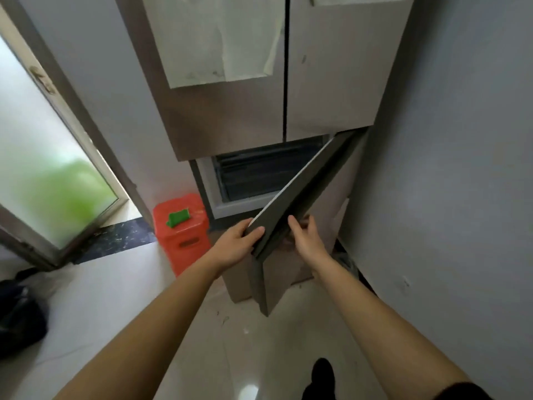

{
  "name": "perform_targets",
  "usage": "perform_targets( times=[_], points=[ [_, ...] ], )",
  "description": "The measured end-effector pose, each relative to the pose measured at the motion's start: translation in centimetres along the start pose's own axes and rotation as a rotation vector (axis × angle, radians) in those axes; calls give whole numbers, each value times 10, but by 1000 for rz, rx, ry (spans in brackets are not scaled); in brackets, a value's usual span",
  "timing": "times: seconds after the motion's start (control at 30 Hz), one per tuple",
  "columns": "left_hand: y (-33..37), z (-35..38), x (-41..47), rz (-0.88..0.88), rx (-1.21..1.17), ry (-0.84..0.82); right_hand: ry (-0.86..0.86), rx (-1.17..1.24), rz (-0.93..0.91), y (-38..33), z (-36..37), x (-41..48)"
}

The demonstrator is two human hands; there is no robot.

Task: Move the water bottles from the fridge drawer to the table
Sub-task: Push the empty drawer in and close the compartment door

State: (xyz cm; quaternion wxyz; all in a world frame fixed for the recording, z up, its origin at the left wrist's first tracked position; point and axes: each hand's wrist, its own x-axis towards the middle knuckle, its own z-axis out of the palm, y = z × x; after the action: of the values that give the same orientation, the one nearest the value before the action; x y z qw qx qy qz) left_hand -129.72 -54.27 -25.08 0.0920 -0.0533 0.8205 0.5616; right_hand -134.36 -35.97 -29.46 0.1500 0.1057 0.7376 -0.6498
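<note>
Left hand [239, 241]: gripping the near top corner of the lower door [291, 197], thumb lying along its upper edge.
Right hand [308, 241]: grasping the same edge from the other side, fingers curling over it.
Lower door: standing partway open from the fridge [230, 111], angling across the opening.
Drawers [259, 174]: sitting dark and pushed in behind the door; contents hidden.
Water bottles: not showing; judged to be lying inside a drawer.
Table: out of view.
Risk 1: a half-open door is probably blocking drawer travel, so a drawer pulled now could be jamming against the door's inner face.
Risk 2: the wall [447, 168] is sitting close on the hinge side, so a hard swing could be striking it.
Risk 3: fingers wrapping the edge could be getting pinched if the door is let drift back.
Surroundings: red stool [181, 229] carrying a green object [178, 219], standing just left of the fridge base and crowding the footing there; glass door [43, 154] farther left; black bag [17, 313] lying on the floor.
</note>
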Motion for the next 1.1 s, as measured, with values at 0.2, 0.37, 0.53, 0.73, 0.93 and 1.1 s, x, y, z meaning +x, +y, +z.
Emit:
perform_targets(
  times=[0.2,0.37,0.53,0.73,0.93,1.1],
  points=[
    [-19,-38,34,-92,-22,452,-80,77,64,-33,35,45],
    [-27,-65,92,-242,-157,685,-52,220,66,-61,40,110],
    [-28,-87,143,-546,-312,861,-63,392,109,-93,48,166],
    [-39,-111,188,-387,-712,746,-118,311,98,-104,67,202],
    [-27,-118,205,-356,-777,695,-203,144,99,-101,66,216],
    [-36,-116,198,-345,-578,626,-243,15,108,-100,61,212]
  ],
)
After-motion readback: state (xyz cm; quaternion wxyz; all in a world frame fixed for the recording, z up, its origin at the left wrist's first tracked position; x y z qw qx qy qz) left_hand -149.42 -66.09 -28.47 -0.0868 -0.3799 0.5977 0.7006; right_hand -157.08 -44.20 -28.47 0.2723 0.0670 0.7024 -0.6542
